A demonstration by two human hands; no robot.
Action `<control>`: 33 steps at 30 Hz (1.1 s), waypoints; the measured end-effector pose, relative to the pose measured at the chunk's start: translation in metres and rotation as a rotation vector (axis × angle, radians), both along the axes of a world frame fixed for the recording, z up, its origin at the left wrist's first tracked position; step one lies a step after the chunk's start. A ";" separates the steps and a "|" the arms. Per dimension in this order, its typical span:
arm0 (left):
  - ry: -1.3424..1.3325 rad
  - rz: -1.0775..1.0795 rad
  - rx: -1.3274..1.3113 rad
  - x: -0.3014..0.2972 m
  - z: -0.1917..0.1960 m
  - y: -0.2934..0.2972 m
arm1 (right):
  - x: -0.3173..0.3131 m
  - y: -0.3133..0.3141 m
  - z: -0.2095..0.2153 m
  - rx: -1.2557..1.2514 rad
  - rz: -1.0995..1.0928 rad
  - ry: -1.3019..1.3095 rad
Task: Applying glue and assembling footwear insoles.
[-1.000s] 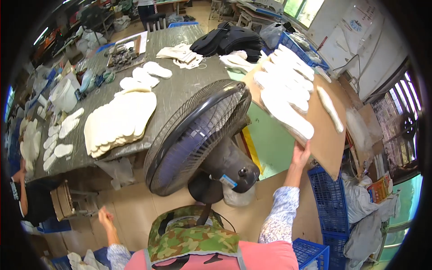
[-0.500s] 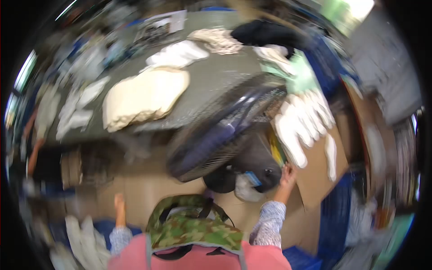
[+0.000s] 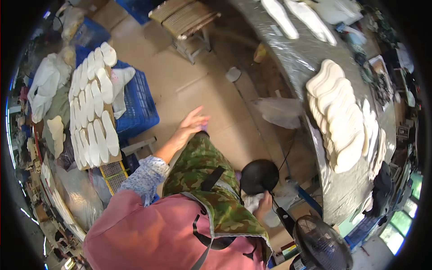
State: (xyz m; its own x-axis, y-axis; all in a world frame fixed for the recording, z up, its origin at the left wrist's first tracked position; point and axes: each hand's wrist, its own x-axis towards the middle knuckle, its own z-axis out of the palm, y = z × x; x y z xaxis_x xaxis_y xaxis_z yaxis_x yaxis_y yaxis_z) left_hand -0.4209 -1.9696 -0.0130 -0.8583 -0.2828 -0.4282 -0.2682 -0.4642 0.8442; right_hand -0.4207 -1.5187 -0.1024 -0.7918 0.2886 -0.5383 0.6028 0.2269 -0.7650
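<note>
Insoles [image 3: 109, 133] lie set out in rows; a pile [image 3: 343, 117] lies unspread on our table [image 3: 335, 195]. Our left hand [image 3: 188, 128] is empty; whether our right hand [image 3: 264, 207] grips anything, we cannot tell.

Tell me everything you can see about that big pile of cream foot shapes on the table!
The pile of cream foot shapes looks like insoles: flat pieces with rounded ends, stacked and overlapping like fallen dominoes. They look soft, maybe foam or fabric. The pile lies on the shiny grey tabletop, near its edge. Whiter pieces lie close along one side. Nobody is touching it.
</note>
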 end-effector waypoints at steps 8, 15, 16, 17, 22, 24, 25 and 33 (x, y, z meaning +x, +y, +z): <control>0.068 -0.137 0.144 -0.097 -0.028 -0.090 | -0.209 -0.397 0.040 -0.449 0.715 0.084; -0.106 0.095 0.109 -0.146 -0.170 -0.134 | -0.299 -0.484 -0.195 -0.063 0.879 -0.142; -0.107 0.137 0.085 -0.152 -0.192 -0.134 | -0.325 -0.477 -0.260 0.031 0.687 -0.289; -0.202 0.201 0.017 -0.149 -0.225 -0.128 | -0.346 -0.466 -0.318 0.036 0.689 -0.274; -0.576 0.099 0.043 -0.136 -0.383 -0.095 | -0.453 -0.465 -0.545 0.219 0.908 -0.415; -0.281 0.218 -0.076 -0.173 -0.405 -0.092 | -0.547 -0.450 -0.594 0.797 0.890 0.319; -0.342 0.235 -0.089 -0.170 -0.416 -0.096 | -0.533 -0.480 -0.617 0.639 0.888 0.315; -0.380 0.292 0.038 -0.181 -0.431 -0.114 | -0.536 -0.565 -0.628 0.832 1.099 0.313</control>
State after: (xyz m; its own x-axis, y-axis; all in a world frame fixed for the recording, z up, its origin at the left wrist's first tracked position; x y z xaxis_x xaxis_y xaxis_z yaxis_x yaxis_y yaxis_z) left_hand -0.6016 -2.0841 -0.4436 -0.5261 -0.4667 -0.7109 -0.4080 -0.5949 0.6925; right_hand -0.9570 -2.0834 -0.7301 -0.8708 -0.4032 -0.2812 -0.3413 0.9077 -0.2443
